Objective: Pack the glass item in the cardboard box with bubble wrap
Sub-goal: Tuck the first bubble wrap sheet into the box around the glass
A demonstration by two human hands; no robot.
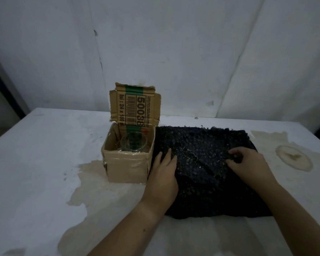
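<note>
Dim room, low light. White wall (174, 43) at back, scuffed, w/ creases & small marks. White counter (35, 163) in front, worn, w/ tan stains (294, 157) at R & centre. A dark strip (6, 89) at far L edge.

Dim, flat light with a bluish-grey cast; source not evident. Shadows weak and soft. Small glints on the bubble wrap (201, 156) between the left hand (164, 172) and right hand (248, 161). Detail soft, grainy. Seams of the wall (174, 52) beyond both hands bow, wide-angle.
</note>
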